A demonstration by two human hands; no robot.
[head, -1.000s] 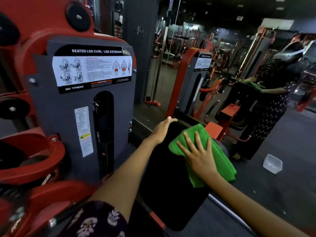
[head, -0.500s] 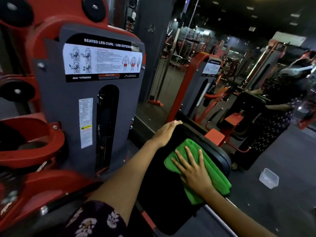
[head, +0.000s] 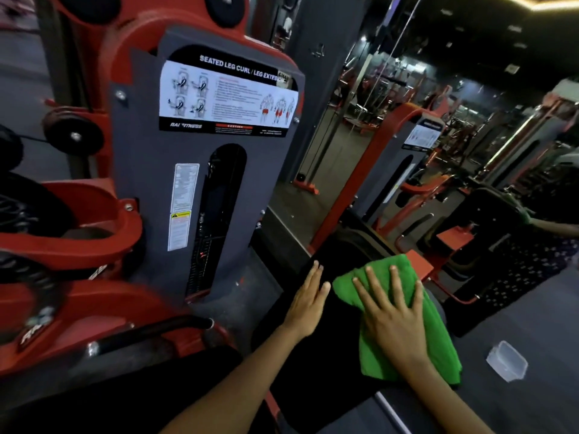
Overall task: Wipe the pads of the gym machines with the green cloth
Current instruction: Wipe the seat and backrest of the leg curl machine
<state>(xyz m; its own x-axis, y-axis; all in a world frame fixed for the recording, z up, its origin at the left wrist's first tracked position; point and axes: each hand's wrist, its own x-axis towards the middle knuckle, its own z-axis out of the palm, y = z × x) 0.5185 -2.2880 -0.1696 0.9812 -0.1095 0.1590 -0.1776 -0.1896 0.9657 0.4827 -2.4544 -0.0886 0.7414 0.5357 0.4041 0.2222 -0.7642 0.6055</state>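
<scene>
Head view of a black pad point(head: 313, 355) on a red and grey gym machine point(head: 150, 195). The green cloth point(head: 438, 333), folded, lies on the pad's upper right part. The right hand point(head: 393, 321) rests flat on the cloth, fingers straight and spread, pressing rather than gripping it. The left hand point(head: 308, 300) lies flat on the bare pad just left of the cloth, fingers straight and together, holding nothing. Left of the pad, the machine's grey shroud carries a placard point(head: 227, 97) headed "SEATED LEG CURL / LEG EXTENSION", with exercise diagrams and the brand "RAI FITNESS"; its smaller print is unreadable. Below the placard is a narrow warning sticker point(head: 183, 206), text illegible. Right of the pad, a clear plastic container point(head: 507, 360) sits on the floor.
</scene>
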